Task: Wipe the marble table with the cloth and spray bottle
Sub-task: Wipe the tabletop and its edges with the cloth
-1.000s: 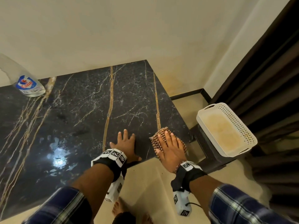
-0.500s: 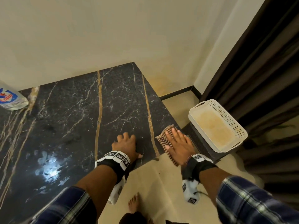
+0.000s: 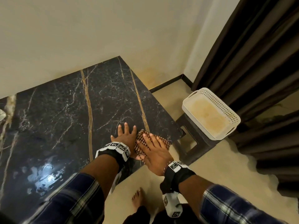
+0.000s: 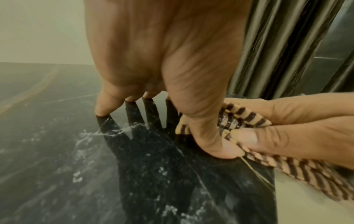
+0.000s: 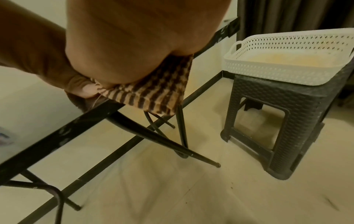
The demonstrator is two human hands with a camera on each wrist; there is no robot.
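Note:
The black marble table (image 3: pixel 64 118) with gold veins fills the left of the head view. My left hand (image 3: pixel 125 136) lies flat on it near the front right corner, fingers (image 4: pixel 107 106) straight and spread. Right beside it, my right hand (image 3: pixel 153 147) presses the brown checked cloth (image 3: pixel 140 135) onto the table with straight fingers. The cloth (image 4: pixel 306 171) is bunched against the right thumb and partly hangs over the table's edge (image 5: pixel 47 144). The two hands touch. The spray bottle shows only as a pale sliver (image 3: pixel 1 114) at the far left.
A white perforated basket (image 3: pixel 210 113) sits on a dark wicker stool (image 3: pixel 194 139) just right of the table corner. Dark curtains (image 3: pixel 258 62) hang behind it. A wet shiny patch (image 3: pixel 43 173) lies on the marble at front left. My bare foot (image 3: pixel 137 201) is below the edge.
My right hand slid the cloth leftward along the front edge until it met the left hand. The head view turned right, leaving the bottle almost out of frame.

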